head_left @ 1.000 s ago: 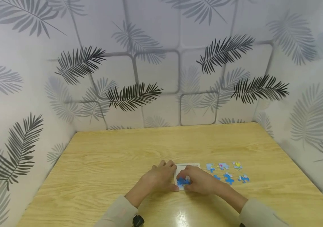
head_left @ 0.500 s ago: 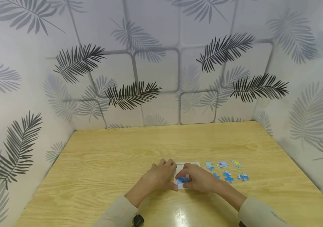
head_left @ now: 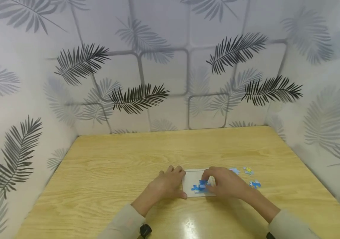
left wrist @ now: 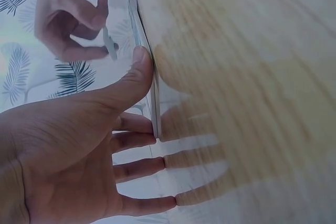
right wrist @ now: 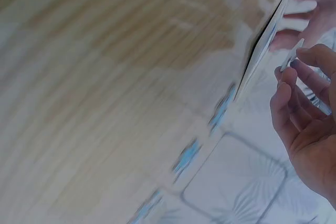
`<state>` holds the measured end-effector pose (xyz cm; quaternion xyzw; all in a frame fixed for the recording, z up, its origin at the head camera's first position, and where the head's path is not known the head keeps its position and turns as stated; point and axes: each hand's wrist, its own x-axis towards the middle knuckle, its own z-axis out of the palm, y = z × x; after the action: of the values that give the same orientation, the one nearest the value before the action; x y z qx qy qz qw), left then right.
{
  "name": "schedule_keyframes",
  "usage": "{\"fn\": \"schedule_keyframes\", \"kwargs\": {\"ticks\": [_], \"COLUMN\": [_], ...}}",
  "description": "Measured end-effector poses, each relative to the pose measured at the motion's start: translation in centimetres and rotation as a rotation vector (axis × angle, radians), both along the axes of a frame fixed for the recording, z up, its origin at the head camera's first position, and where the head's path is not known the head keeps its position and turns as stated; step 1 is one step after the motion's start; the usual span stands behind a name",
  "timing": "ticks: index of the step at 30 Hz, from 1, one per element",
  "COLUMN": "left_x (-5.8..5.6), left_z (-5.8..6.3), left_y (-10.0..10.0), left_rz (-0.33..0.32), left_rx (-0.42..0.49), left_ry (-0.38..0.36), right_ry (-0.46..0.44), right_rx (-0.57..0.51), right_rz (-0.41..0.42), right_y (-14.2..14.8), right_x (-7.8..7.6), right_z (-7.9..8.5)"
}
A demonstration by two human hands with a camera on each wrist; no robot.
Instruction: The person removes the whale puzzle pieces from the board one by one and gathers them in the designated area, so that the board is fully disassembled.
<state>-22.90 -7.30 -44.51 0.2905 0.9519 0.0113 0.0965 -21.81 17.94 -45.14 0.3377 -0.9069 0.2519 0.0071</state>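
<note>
In the head view, my left hand (head_left: pixel 168 182) rests at the left edge of a flat white puzzle board (head_left: pixel 191 176). Its thumb lies along the near left side of the board and its spread fingers stand at the far left corner, tips on the table in the left wrist view. My right hand (head_left: pixel 231 182) pinches a small blue jigsaw piece (head_left: pixel 203 183) between thumb and fingers, held over the board's right half. The right wrist view shows that thin piece (right wrist: pixel 292 56) edge-on, raised off the board. More blue puzzle (head_left: pixel 198 188) shows beneath it on the board.
To the right of the board lie loose jigsaw pieces: a pale blue one (head_left: pixel 234 171), one with a yellow sun (head_left: pixel 248 170) and a blue-and-white one (head_left: pixel 255 184). The right hand covers that side partly. A leaf-patterned wall (head_left: pixel 170 109) backs the wooden table (head_left: pixel 122 149).
My right hand has shifted right from the board's lower left corner, taking a blue piece with it. It now covers some loose pieces that showed before. My left hand has stayed put.
</note>
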Motion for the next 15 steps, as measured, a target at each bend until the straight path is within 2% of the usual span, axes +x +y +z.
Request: {"fn": "schedule_keyframes", "kwargs": {"ticks": [5,11,15], "left_x": [0.2,0.1,0.0], "left_z": [0.4,0.2,0.1], "left_y": [-0.1,0.0,0.2], "left_rz": [0.012,0.002,-0.002], "left_rx": [-0.013,0.007,0.009], "left_ry": [-0.004,-0.015,-0.015], "right_ry": [0.024,0.066,0.031], "right_rx": [-0.024,0.003,0.012], "right_rz": [0.001,0.005,-0.001], "right_y": [3.6,6.5,7.5], "right_x": [0.8,2.2,2.9], "right_z": [0.2,0.0,-0.2]}}
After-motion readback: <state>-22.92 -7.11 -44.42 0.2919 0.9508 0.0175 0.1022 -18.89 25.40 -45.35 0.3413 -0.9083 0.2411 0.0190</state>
